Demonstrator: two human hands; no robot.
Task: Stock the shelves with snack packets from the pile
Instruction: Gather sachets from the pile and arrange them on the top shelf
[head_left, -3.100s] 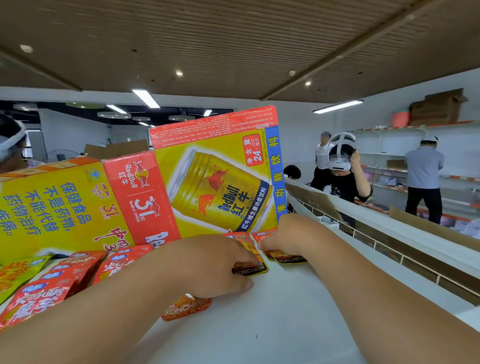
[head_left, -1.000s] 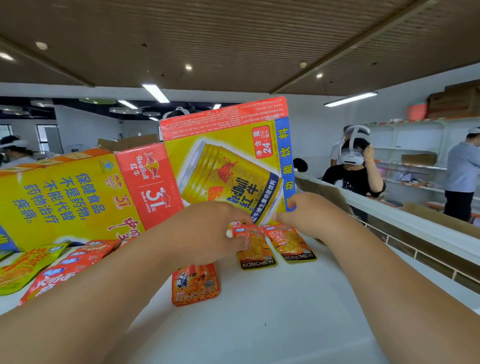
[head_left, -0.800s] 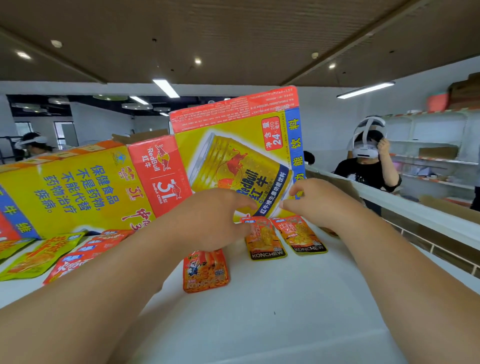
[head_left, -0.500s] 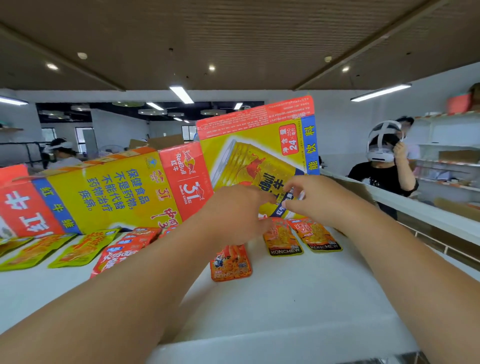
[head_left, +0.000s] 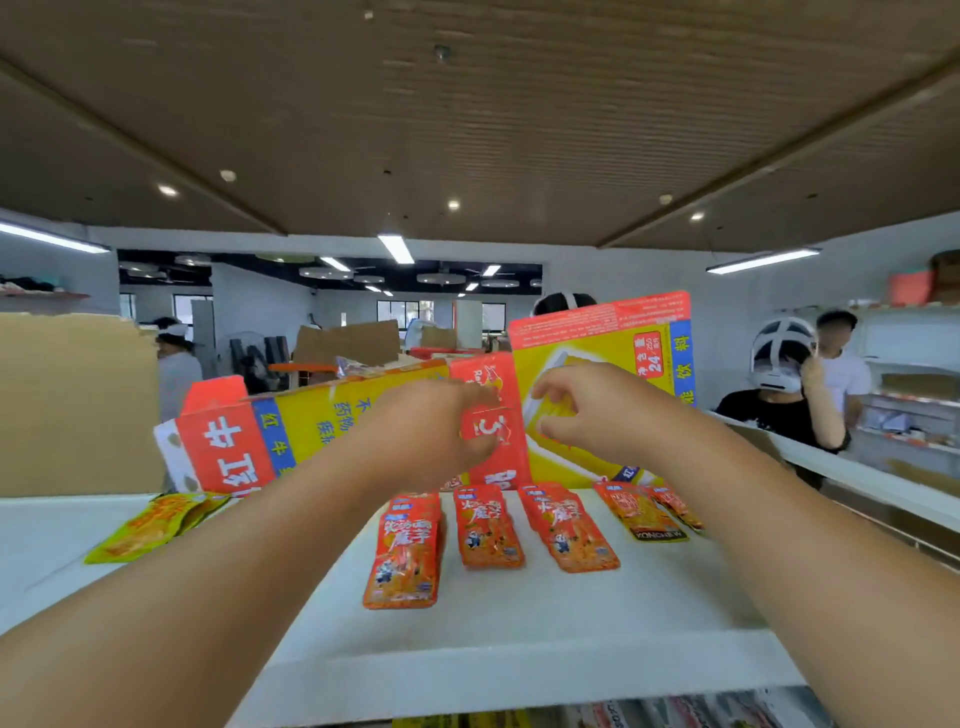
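The white shelf top (head_left: 519, 649) fills the lower view. More of its front edge shows than half a second ago, because the head has tipped down and back. Along its rear stands the yellow and red drink carton (head_left: 311, 421), which serves as a backstop. In front of the carton both forearms are raised, where a second ago they were low over the shelf. The left hand (head_left: 431, 431) and the right hand (head_left: 592, 415) hang apart from each other and above the goods. Their fingers are loosely curled and no packet shows in either. Motion blur hides whether the left fingertips brush the carton. A second ago these hands were pinching the tops of packets at the carton's foot, and they have now let go. Three red snack packets (head_left: 485, 530) lie flat in a row, side by side, tops toward the carton. The orange packets (head_left: 644, 514) lie just to their right, and the yellow-green packets (head_left: 156, 525) lie well apart at the left. This batch looks placed. The likely next step is a reach back for more stock, though the leftmost red packet sits further forward than the others and may want squaring.
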